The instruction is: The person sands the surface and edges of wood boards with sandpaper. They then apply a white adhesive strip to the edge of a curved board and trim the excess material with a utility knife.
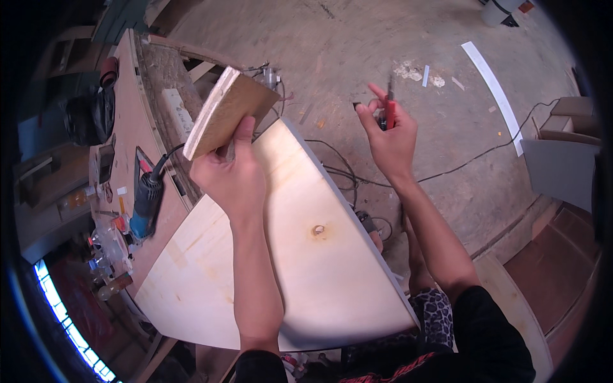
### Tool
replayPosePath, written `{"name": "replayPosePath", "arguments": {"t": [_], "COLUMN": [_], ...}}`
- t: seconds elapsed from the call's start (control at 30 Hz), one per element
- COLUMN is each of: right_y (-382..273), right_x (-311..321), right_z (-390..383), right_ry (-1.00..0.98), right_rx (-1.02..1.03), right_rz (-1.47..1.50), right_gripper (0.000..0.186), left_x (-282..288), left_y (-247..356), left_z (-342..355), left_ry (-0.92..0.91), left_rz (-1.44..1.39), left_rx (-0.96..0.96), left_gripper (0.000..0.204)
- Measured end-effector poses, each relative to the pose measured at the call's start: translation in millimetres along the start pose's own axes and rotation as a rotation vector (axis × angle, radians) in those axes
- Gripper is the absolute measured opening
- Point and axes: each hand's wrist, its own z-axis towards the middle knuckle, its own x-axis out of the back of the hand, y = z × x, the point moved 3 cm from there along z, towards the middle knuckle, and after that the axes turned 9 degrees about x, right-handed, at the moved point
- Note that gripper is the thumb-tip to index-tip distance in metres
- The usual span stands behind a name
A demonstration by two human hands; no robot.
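My left hand (235, 171) grips a small flat block (249, 99) with a brown face and a pale layered edge. The block is raised and tilted above the far corner of a large pale wooden panel (319, 274), which has a knot in its surface. To the right, past the panel's edge, my right hand (394, 143) is closed around a slim red-handled tool (390, 113). Its thin tip points away from me and is too blurred to name. A small dark bit (357, 106) shows at my right thumb tip; I cannot tell what it is.
A blue corded power tool (145, 207) lies on the workbench (121, 159) at left, near clear plastic bottles (110, 246). A black cable (447, 172) crosses the concrete floor. A long white strip (495, 92) and cardboard boxes (571, 118) are at right.
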Motion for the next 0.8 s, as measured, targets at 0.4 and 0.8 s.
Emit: {"name": "replayPosePath", "arguments": {"t": [0.4,0.8], "right_y": [-103,-207], "right_x": [209,331], "right_z": [-103,-276], "right_ry": [-0.200,0.476], "right_rx": [-0.082,-0.253], "right_rz": [-0.248,-0.050], "right_gripper": [0.029,0.027], "left_x": [1,-24], "left_y": [77,230], "left_z": [-23,-159], "left_ry": [-0.078,-1.180], "left_rz": [-0.339,-0.315], "left_rx": [-0.273,0.174], "left_gripper": [0.029,0.065]}}
